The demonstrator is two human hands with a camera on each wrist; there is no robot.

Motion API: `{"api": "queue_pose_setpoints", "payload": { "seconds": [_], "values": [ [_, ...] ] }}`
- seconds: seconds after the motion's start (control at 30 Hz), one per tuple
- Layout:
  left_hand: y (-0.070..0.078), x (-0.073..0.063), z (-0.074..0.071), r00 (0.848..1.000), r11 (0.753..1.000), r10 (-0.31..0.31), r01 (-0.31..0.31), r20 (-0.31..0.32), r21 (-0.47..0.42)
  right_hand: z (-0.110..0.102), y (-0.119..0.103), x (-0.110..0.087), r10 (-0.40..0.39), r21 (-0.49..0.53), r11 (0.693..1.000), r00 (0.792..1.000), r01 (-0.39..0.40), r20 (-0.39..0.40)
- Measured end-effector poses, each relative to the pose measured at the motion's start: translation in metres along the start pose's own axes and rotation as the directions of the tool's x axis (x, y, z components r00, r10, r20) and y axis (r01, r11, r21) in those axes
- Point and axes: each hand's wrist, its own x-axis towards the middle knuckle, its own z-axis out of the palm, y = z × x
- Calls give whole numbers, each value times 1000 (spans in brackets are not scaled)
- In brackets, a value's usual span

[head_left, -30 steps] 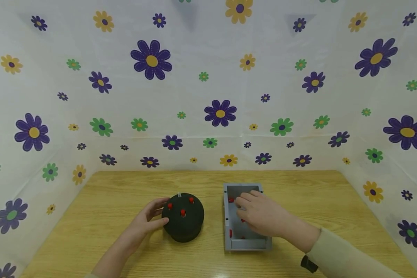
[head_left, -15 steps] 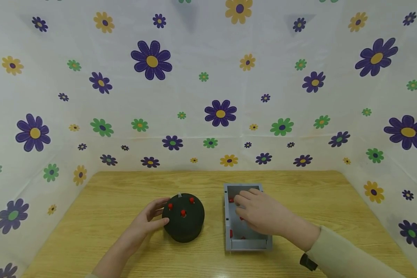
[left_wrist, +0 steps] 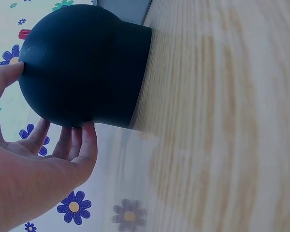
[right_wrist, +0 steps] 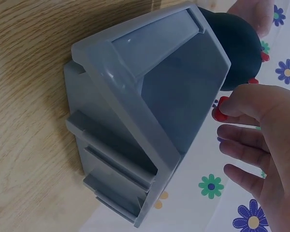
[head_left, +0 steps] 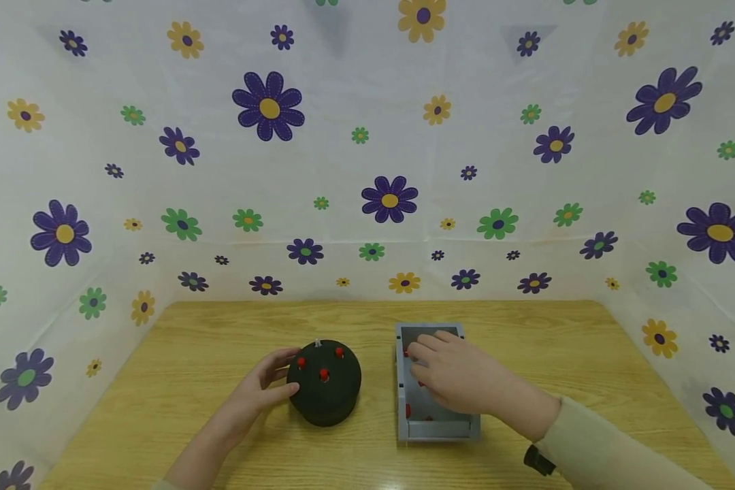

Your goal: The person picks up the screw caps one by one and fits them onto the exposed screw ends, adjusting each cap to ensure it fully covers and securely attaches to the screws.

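My left hand (head_left: 258, 388) holds the near left side of a black round drum (head_left: 327, 401), its thumb and fingertips against the curved wall in the left wrist view. Several red pegs (head_left: 324, 375) and one small clear piece (head_left: 318, 343) stick up from the drum's top. My right hand (head_left: 456, 371) is above a grey plastic parts bin (head_left: 439, 430), fingers bent downward. In the right wrist view its thumb and forefinger pinch a small red peg (right_wrist: 222, 109). More red pegs (head_left: 407, 411) lie in the bin, partly hidden by the hand.
The drum and bin stand a short way apart on a wood-grain table (head_left: 233, 327). A white flower-print curtain (head_left: 324, 163) encloses the back and both sides. A dark strap piece (head_left: 539, 461) hangs below the right sleeve.
My right hand has shifted slightly to the left over the bin, its fingers still bent downward. The left hand and the drum have stayed almost still.
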Motion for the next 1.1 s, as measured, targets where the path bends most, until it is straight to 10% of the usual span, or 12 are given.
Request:
{"api": "queue_pose_setpoints", "payload": {
  "seconds": [1.1],
  "values": [
    [-1,1,-1,1000,1000,5,-5,2,-7,-7,4,16,1,26,1000,998,1,-62]
  ]
}}
